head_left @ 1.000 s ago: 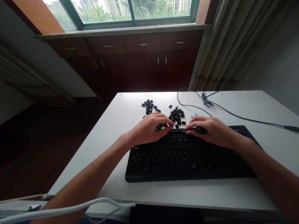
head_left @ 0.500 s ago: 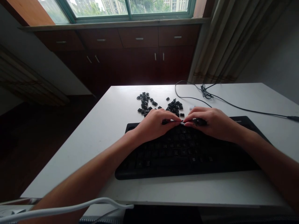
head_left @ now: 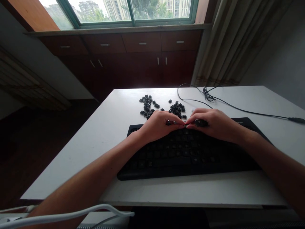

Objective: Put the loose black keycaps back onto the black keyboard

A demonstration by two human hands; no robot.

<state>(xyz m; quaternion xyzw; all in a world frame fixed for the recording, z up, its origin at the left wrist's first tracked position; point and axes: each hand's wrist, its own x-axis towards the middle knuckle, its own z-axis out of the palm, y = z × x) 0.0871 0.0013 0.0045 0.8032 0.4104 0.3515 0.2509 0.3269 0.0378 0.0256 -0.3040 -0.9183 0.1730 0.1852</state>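
Note:
Over the upper part of a black keyboard (head_left: 176, 161), my left hand (head_left: 160, 125) and my right hand (head_left: 213, 125) meet fingertip to fingertip. Both are closed in a pinch on one tiny dark piece (head_left: 185, 125), perhaps a key switch; fingers cover most of it. Just beyond the fingertips lies a loose heap of small black pieces (head_left: 176, 108), which look like key switches. A second heap of such pieces (head_left: 147, 103) lies further left, partly behind my left hand. A single black piece (head_left: 170, 101) sits apart behind them.
The white table (head_left: 78, 156) carries the keyboard. A black cable (head_left: 247, 110) with a tied bundle runs across its back right. A white cable (head_left: 71, 213) curves over the near left. Cabinets (head_left: 143, 63) stand under a window beyond the table.
The view has shifted slightly. Both hands keep their pinch at the same spot; a pale bit visible between the fingertips earlier now shows less.

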